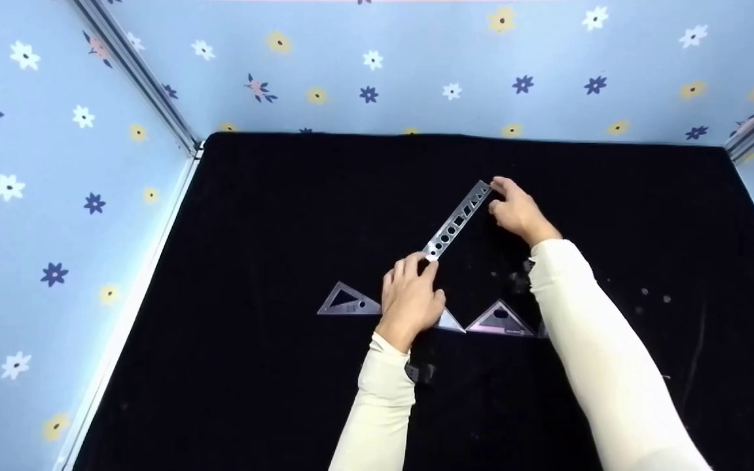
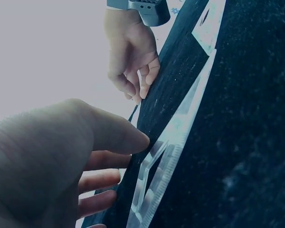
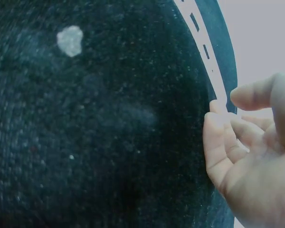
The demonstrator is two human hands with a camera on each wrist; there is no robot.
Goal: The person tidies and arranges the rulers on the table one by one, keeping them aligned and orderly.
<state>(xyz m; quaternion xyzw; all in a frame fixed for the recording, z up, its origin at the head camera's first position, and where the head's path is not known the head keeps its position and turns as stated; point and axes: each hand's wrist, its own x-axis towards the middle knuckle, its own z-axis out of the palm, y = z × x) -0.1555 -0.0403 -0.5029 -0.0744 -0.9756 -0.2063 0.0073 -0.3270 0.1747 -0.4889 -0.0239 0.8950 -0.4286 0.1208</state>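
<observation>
A clear stencil ruler [image 1: 452, 226], with a row of cut-out circles, squares and triangles, lies slantwise on the black cloth. At its lower end, the fingertips of my left hand [image 1: 413, 301] touch it, fingers spread. My right hand [image 1: 518, 209] has fingertips at the ruler's upper end, its thumb held apart. In the right wrist view, the tip of the ruler [image 3: 216, 83] meets those fingers. Beneath and beside my left hand lies a clear set square [image 1: 334, 306], partly hidden. Another set square [image 1: 500, 322] lies further right, close to a clear pointed piece [image 1: 450, 322].
Black cloth [image 1: 252, 216] covers the table. Blue flowered panels [image 1: 410, 72] stand behind and at the sides, with metal posts [image 1: 148, 78] at the corners. My right sleeve [image 1: 586, 327] hides part of another clear piece [image 1: 542, 331]. Pale specks [image 1: 667, 299] dot the cloth at the right.
</observation>
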